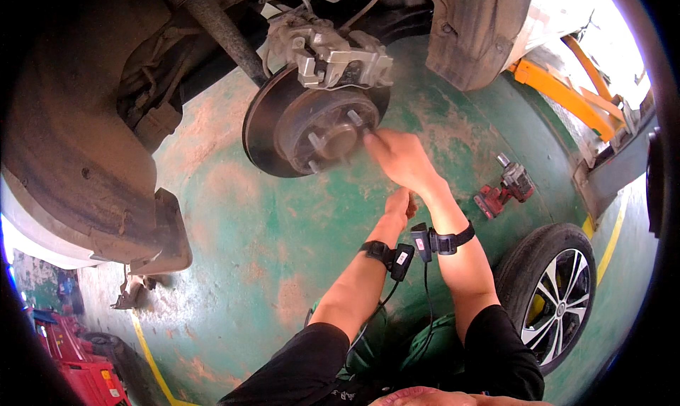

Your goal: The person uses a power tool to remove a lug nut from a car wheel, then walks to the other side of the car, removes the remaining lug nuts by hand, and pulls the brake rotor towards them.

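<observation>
A bare brake disc (pixel 265 133) with its hub (pixel 336 140) faces me, and several wheel studs stick out of the hub. The grey brake caliper (pixel 340 55) sits over the disc's top edge. At the right side of the hub, my right hand (pixel 402 159) is closed, its fingertips pressed together close to the studs. Motion smears those fingertips, and what they pinch, if anything, cannot be made out. Lower down, just under the right wrist, my left hand (pixel 401 202) is closed with curled fingers. Its palm is hidden, so any contents do not show.
A red and black cordless impact wrench (pixel 506 186) lies on the green floor to the right. Nearer stands a wheel (pixel 559 300) with its tyre. An orange lift arm (pixel 567 98) runs at the far right. The wheel arch liner (pixel 71 144) hangs at left, above a red tool cart (pixel 78 363).
</observation>
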Demonstrator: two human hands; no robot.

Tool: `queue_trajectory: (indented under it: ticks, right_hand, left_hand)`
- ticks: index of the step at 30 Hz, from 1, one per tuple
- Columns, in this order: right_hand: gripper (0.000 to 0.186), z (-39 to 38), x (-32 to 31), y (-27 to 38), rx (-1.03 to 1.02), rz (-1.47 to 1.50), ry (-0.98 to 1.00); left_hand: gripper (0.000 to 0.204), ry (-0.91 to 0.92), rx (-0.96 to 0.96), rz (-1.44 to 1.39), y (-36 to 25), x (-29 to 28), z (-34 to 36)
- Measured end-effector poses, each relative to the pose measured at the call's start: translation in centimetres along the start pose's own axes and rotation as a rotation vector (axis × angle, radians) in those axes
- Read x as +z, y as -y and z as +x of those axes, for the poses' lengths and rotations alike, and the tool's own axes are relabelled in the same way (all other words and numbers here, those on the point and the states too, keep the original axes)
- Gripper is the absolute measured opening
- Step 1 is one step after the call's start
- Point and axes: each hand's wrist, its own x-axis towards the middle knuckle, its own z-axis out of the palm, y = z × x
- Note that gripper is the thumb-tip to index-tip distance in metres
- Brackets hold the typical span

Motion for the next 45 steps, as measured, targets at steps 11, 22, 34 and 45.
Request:
queue_trajectory:
  ticks: [11,22,34,45]
  right_hand:
    - [0.038,0.1,0.0,0.6,0.045,-0.095,0.05]
    - [0.03,-0.2,-0.4,1.2,-0.036,-0.096,-0.042]
    - [0.029,0.0,-0.2,0.5,-0.046,-0.113,0.004]
    - [0.034,0.2,0.2,0.2,0.003,-0.142,0.065]
  left_hand:
    - [0.022,-0.074,0.024,-0.059,-0.4,-0.5,-0.4]
    - [0.018,-0.042,0.025,-0.04,0.3,-0.3,0.0]
    - [0.018,-0.047,-0.015,-0.012,0.0,-0.2,0.2]
    - [0.032,-0.083,0.081,0.023,1.1,-0.1,1.4]
